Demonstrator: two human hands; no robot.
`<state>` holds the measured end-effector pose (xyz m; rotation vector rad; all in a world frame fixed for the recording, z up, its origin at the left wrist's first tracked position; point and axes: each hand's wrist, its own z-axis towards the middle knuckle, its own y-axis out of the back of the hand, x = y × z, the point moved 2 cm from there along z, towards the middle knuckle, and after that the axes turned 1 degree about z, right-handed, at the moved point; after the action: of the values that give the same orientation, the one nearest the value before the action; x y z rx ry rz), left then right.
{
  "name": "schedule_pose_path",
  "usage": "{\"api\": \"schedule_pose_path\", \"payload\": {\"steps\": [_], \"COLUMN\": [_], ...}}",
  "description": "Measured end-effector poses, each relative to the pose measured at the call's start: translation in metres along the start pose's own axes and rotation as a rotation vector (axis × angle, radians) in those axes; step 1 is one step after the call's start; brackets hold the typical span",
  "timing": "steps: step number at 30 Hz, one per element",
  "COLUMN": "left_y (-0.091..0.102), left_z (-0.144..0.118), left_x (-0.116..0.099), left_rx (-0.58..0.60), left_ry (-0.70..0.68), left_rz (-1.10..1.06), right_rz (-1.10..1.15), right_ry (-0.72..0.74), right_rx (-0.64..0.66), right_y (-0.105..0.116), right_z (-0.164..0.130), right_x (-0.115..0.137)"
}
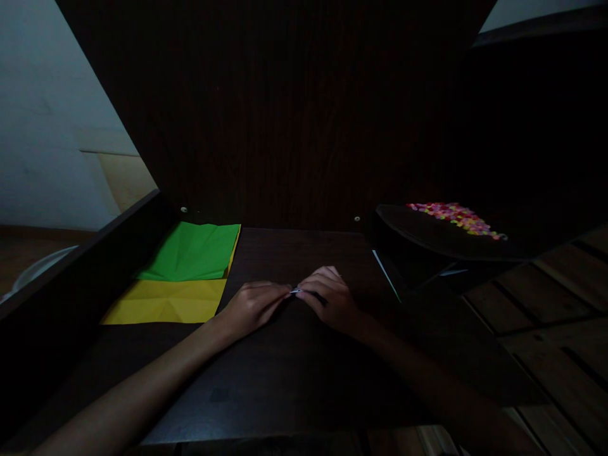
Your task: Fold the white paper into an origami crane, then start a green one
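My left hand (254, 305) and my right hand (330, 297) meet at the middle of a dark wooden table (285, 373). Between their fingertips they pinch a very small pale piece (296, 291), probably a bit of paper; it is too small and dim to identify. Both hands rest low on the tabletop with fingers curled around the piece. To the left of my left hand lies a green paper sheet (192, 251) overlapping a yellow paper sheet (166, 302).
A dark tray (427, 237) at the right holds a pile of several small pink, yellow and orange pieces (456, 216). A tall dark wooden panel (285, 107) stands behind the table. A raised edge (80, 259) borders the left. Wooden floor planks (546, 316) show at right.
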<state>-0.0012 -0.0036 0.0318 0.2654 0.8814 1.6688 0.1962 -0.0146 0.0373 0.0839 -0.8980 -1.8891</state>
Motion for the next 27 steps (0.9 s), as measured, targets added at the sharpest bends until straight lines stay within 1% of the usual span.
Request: {"api": "schedule_pose_path", "payload": {"steps": [3,10,14,16,18,21,27], "left_y": [0.0019,0.0049,0.0042,0.0036,0.0028,0.0022,0.0017], "left_z": [-0.0008,-0.0024,-0.0027,-0.0021,-0.0013,-0.0005,-0.0018], "left_x": [-0.0008,-0.0030,-0.0029,-0.0034,-0.0042,-0.0052,-0.0046], "left_rx": [-0.051,-0.083,-0.103,-0.099,-0.068,-0.043,-0.081], "left_ry": [-0.034,-0.086,-0.078,-0.077,-0.079,-0.082,-0.080], "left_rz": [0.000,-0.016,-0.013,-0.015,-0.031,-0.050,-0.052], "right_rz": [0.009,0.009,0.008,-0.011,-0.025,-0.028,0.004], "right_ry": [0.033,0.080,0.105,0.121,0.137,0.153,0.158], "right_rx": [-0.037,-0.057,-0.063,-0.068,-0.073,-0.051,0.003], "right_y": [0.0023,0.0027,0.0028,0.0034,0.0042,0.0048,0.0056], "right_z": [0.0003,-0.0033,-0.0042,-0.0034,-0.0026,-0.0026,-0.0043], "right_x": [0.0032,0.0022,0.0028,0.0040,0.0053,0.0065,0.0070]}}
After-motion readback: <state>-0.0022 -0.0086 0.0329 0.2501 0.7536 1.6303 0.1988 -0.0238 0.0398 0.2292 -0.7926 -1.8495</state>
